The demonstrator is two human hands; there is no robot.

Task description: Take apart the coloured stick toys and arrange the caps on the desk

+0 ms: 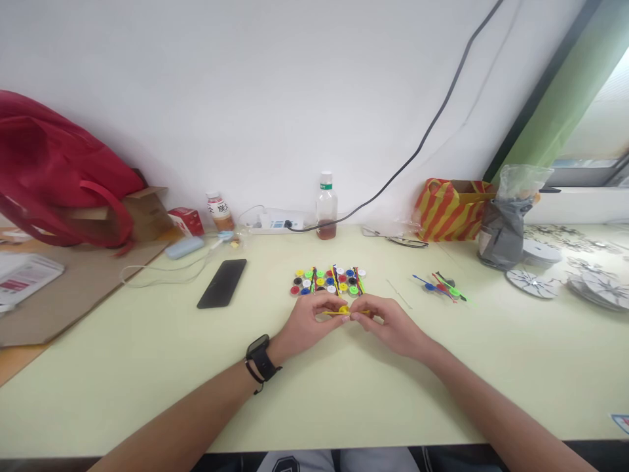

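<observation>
My left hand (308, 324) and my right hand (388, 322) meet over the pale green table (147, 367), both pinching a small yellow round piece on a thin yellow stick (344, 311). The left wrist wears a black watch. Just beyond the hands lies a cluster of several small coloured round pieces (328, 280) with a few sticks laid across them. To the right of the cluster lie more coloured sticks with round pieces (442, 286).
A black phone (222, 282) lies left of the cluster. Along the wall stand a bottle (326, 206), a small jar (219, 211), a power strip (275, 223), a red bag (54, 174) and a striped bag (449, 210). White discs (533, 283) lie at right.
</observation>
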